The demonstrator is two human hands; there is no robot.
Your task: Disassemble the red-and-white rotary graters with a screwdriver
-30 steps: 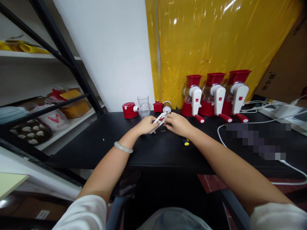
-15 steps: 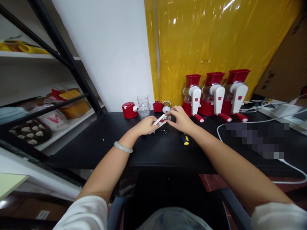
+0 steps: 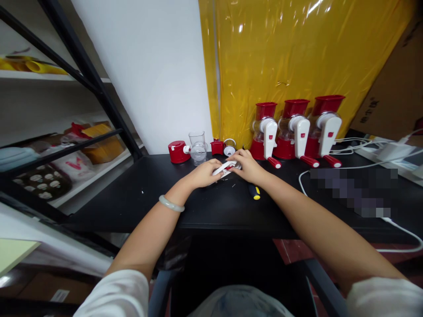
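Observation:
My left hand (image 3: 205, 172) is closed round a white plastic crank handle (image 3: 222, 167) held just above the black table (image 3: 139, 198). My right hand (image 3: 247, 166) pinches the far end of the same handle, where a small red part shows between the fingers. A pale bangle (image 3: 170, 203) sits on my left wrist. A few tiny screws lie on the table under the hands. A yellow-tipped screwdriver (image 3: 254, 192) lies beside my right wrist.
Three red-and-white crank grinders (image 3: 294, 131) stand in a row at the back against yellow foil. Loose parts sit left of them: a red base (image 3: 176, 152), a clear cup (image 3: 198, 146), a small red piece (image 3: 217, 147). White cables (image 3: 357, 169) trail at right. A shelf rack (image 3: 59, 149) stands at left.
Both hands shifted slightly back and right with the white handle. My right hand has come down from the handle's raised end and now closes over it.

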